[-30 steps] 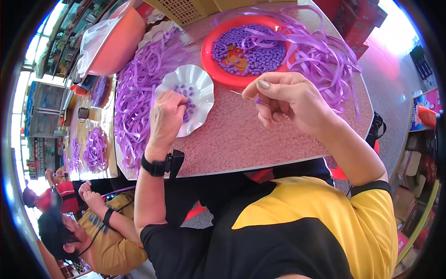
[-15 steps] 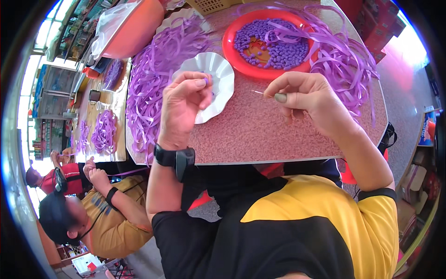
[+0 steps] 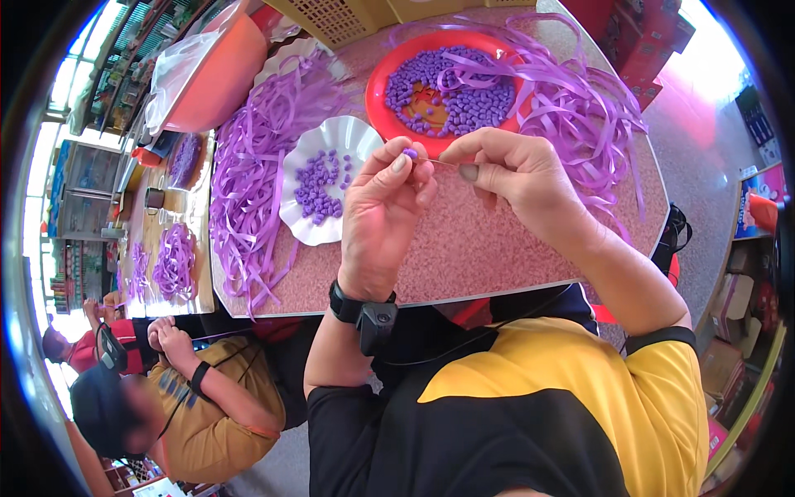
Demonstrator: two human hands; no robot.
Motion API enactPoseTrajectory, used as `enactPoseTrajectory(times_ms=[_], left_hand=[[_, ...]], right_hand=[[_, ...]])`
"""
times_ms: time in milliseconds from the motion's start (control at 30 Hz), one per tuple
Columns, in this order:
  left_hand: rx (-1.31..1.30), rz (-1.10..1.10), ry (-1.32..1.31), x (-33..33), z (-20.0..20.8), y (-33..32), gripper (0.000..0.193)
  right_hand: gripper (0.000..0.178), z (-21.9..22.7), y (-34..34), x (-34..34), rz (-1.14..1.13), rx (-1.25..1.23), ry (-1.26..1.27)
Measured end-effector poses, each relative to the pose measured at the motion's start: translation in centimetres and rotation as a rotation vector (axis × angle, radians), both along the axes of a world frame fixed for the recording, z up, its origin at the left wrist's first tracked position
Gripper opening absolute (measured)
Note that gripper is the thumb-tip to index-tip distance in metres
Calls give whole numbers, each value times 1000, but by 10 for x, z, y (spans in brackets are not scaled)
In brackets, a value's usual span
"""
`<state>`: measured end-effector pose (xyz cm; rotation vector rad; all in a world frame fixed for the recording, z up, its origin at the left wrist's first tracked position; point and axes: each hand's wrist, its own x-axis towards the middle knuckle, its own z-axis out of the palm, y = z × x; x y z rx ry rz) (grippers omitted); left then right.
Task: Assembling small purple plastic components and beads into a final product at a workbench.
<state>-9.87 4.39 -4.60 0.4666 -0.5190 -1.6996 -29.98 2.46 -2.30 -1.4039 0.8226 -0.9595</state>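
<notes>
My left hand (image 3: 377, 219) pinches a small purple bead (image 3: 410, 153) between thumb and forefinger, over the pink speckled table (image 3: 472, 265). From the right, my right hand (image 3: 530, 174) grips a thin needle (image 3: 437, 161), its tip pointing at the bead. Whether the tip is inside the bead's hole I cannot make out. Beside my left hand lies a white scalloped plate (image 3: 352, 134) with loose purple beads (image 3: 319, 182) in it. Beyond both hands sits a red plate (image 3: 378, 103) holding many purple beads, with ribbon ends lying over them.
Purple ribbons (image 3: 248, 190) are heaped on the table's left; another ribbon bundle (image 3: 580, 108) spreads at the right. A red basin (image 3: 219, 79) and a yellow basket (image 3: 339, 21) stand at the far edge. A co-worker (image 3: 224, 406) sits to the left beside another table.
My left hand has moved right, bringing the bead up to the needle, and uncovering the beads in the white plate. The view has shifted slightly, so the table appears farther left.
</notes>
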Motion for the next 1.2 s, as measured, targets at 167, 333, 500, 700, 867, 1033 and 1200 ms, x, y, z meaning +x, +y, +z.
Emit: enactPoseTrajectory(times_ms=[167, 333, 500, 700, 867, 1033, 1200], left_hand=[[-50, -4, 1, -1, -3, 0, 21], [-28, 12, -10, -4, -9, 4, 21], [37, 99, -146, -15, -1, 11, 20], [90, 12, -470, -30, 9, 15, 28], [-84, -126, -921, -42, 41, 21, 13], [-538, -295, -1281, -103, 42, 17, 16], [-1242, -245, -1576, -172, 34, 42, 35]], right_hand=[[19, 2, -1, 1, -8, 11, 38], [18, -1, -1, 3, -10, 23, 41], [19, 1, 4, 4, -22, 9, 20], [16, 28, 5, -16, -192, -164, -53], [21, 61, 20, -81, -416, -363, -384], [21, 45, 28, -138, -523, -152, -398], [20, 10, 15, -165, -356, -354, -543]])
